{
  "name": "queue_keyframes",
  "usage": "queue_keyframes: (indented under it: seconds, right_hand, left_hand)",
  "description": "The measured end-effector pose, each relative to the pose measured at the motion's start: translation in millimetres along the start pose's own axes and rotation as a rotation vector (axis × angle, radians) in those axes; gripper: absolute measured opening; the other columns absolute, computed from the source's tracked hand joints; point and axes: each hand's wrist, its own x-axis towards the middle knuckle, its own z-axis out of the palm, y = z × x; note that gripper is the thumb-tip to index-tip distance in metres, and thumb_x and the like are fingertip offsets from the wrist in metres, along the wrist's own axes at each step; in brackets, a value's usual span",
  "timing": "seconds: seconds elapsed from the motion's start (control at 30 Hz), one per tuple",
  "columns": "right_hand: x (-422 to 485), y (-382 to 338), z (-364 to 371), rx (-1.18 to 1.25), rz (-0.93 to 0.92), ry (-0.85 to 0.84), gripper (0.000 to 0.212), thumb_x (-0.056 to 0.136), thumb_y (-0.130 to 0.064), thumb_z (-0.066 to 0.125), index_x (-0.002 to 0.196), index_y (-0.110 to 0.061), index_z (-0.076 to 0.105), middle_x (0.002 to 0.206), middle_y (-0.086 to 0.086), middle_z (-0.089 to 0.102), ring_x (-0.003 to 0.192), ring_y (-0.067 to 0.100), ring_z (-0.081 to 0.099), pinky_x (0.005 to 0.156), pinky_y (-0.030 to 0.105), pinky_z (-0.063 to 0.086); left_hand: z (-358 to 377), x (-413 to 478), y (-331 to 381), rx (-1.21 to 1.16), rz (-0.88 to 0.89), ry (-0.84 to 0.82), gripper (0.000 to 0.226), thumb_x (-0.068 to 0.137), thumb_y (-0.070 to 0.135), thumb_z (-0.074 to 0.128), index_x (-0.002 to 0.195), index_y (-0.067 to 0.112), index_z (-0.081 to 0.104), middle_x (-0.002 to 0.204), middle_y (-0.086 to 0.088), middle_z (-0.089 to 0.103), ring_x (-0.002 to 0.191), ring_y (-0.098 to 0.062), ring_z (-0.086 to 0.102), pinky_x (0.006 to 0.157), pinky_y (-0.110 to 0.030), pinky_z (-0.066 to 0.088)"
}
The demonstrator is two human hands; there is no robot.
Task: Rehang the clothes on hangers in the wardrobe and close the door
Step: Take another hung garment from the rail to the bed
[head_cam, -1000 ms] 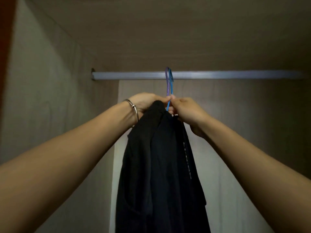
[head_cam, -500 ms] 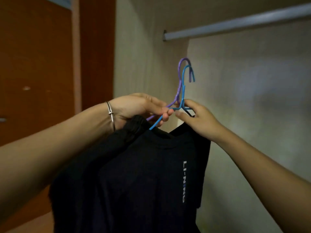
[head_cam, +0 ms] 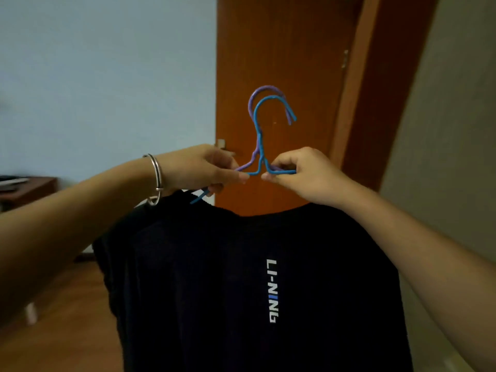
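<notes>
A blue hanger [head_cam: 258, 122] and a purple hanger [head_cam: 264, 89] are held together, hooks up, in front of me. Black clothes [head_cam: 241, 285] with white lettering hang from them and fill the lower middle of the view. My left hand [head_cam: 198, 167], a metal bangle on its wrist, pinches the hangers' left shoulder wires. On the right side, my right hand [head_cam: 303, 173] pinches the blue wire just beside the neck. The hooks hang free, off any rail. The wardrobe rail is out of view.
An orange-brown wardrobe door [head_cam: 281, 63] stands open behind the hangers, with its frame edge [head_cam: 357, 84] to the right. The pale wardrobe side wall [head_cam: 451, 130] is at far right. A light blue room wall [head_cam: 107, 76], a dark wooden table [head_cam: 26, 189] and a wooden floor [head_cam: 67, 318] are at left.
The two hangers with the black clothes came off the rail and swung left out of the wardrobe. The view turned from the wardrobe interior to the door and room.
</notes>
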Motion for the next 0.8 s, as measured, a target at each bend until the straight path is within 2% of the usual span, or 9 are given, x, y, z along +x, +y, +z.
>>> queue_keyframes:
  seconds: [0.07, 0.13, 0.2, 0.27, 0.37, 0.43, 0.5, 0.63, 0.8]
  right_hand:
    - [28, -9, 19, 0.047, -0.039, -0.003, 0.013, 0.082, -0.026, 0.068, 0.085, -0.014, 0.068, 0.064, -0.009, 0.054, 0.058, 0.002, 0.044, 0.057, 0.022, 0.035]
    - [55, -17, 38, 0.106, -0.065, -0.022, 0.015, 0.08, -0.024, 0.07, 0.091, -0.013, 0.07, 0.07, -0.007, 0.059, 0.062, 0.003, 0.049, 0.061, 0.023, 0.038]
    - [83, -23, 55, 0.188, -0.097, -0.075, 0.018, 0.081, -0.018, 0.07, 0.098, -0.014, 0.069, 0.08, -0.003, 0.066, 0.07, 0.006, 0.057, 0.069, 0.02, 0.043]
    - [110, -27, 70, 0.224, -0.121, -0.116, 0.021, 0.084, -0.016, 0.065, 0.105, -0.013, 0.066, 0.093, 0.003, 0.069, 0.082, 0.011, 0.061, 0.08, 0.023, 0.047]
    - [154, -31, 87, 0.193, -0.155, -0.127, 0.024, 0.089, -0.016, 0.058, 0.112, -0.013, 0.064, 0.102, 0.005, 0.067, 0.09, 0.011, 0.06, 0.087, 0.023, 0.046]
    - [185, -35, 94, 0.194, -0.174, -0.097, 0.022, 0.091, -0.017, 0.056, 0.111, -0.015, 0.063, 0.097, 0.003, 0.066, 0.087, 0.011, 0.059, 0.089, 0.029, 0.047]
    - [214, -42, 99, 0.188, -0.195, -0.043, 0.015, 0.09, -0.021, 0.056, 0.104, -0.02, 0.063, 0.082, -0.002, 0.063, 0.082, 0.012, 0.058, 0.083, 0.031, 0.049]
    - [263, -46, 106, 0.097, -0.223, 0.005, 0.02, 0.092, -0.03, 0.053, 0.105, -0.019, 0.064, 0.072, -0.01, 0.057, 0.062, 0.001, 0.049, 0.061, 0.015, 0.038]
    - [311, -16, 144, 0.148, -0.211, -0.043, 0.025, 0.093, -0.035, 0.05, 0.092, -0.017, 0.067, 0.063, -0.006, 0.048, 0.055, 0.005, 0.04, 0.056, 0.019, 0.033]
  left_hand:
    - [-14, -4, -22, 0.057, -0.004, 0.133, 0.021, 0.086, 0.032, 0.055, 0.08, 0.013, 0.061, 0.061, 0.002, 0.048, 0.057, -0.011, 0.044, 0.059, -0.022, 0.041]
    - [-29, -4, -44, 0.16, 0.019, 0.248, 0.02, 0.088, 0.033, 0.052, 0.081, 0.015, 0.059, 0.063, 0.002, 0.048, 0.061, -0.014, 0.046, 0.063, -0.027, 0.043]
    - [-44, 2, -68, 0.259, 0.031, 0.345, 0.02, 0.09, 0.033, 0.05, 0.086, 0.014, 0.056, 0.064, 0.003, 0.047, 0.064, -0.016, 0.044, 0.067, -0.03, 0.041]
    - [-59, 12, -89, 0.374, 0.022, 0.428, 0.018, 0.092, 0.032, 0.047, 0.089, 0.016, 0.052, 0.064, 0.006, 0.044, 0.064, -0.014, 0.041, 0.061, -0.027, 0.036]
    - [-86, 33, -117, 0.487, 0.028, 0.549, 0.026, 0.094, 0.031, 0.043, 0.1, 0.01, 0.057, 0.075, -0.003, 0.051, 0.075, -0.019, 0.043, 0.066, -0.026, 0.029]
    - [-106, 47, -132, 0.499, 0.053, 0.621, 0.031, 0.095, 0.029, 0.042, 0.106, 0.006, 0.058, 0.089, -0.012, 0.058, 0.08, -0.018, 0.045, 0.07, -0.024, 0.029]
    - [-126, 62, -142, 0.511, 0.076, 0.688, 0.032, 0.095, 0.028, 0.041, 0.107, 0.005, 0.059, 0.098, -0.014, 0.064, 0.082, -0.017, 0.046, 0.067, -0.02, 0.027]
    - [-160, 91, -161, 0.526, 0.075, 0.748, 0.033, 0.095, 0.029, 0.04, 0.108, 0.007, 0.06, 0.102, -0.013, 0.066, 0.082, -0.015, 0.045, 0.067, -0.02, 0.027]
    - [-173, 124, -208, 0.508, 0.048, 0.732, 0.03, 0.095, 0.025, 0.042, 0.104, 0.005, 0.062, 0.088, -0.003, 0.059, 0.074, -0.013, 0.042, 0.054, -0.017, 0.029]
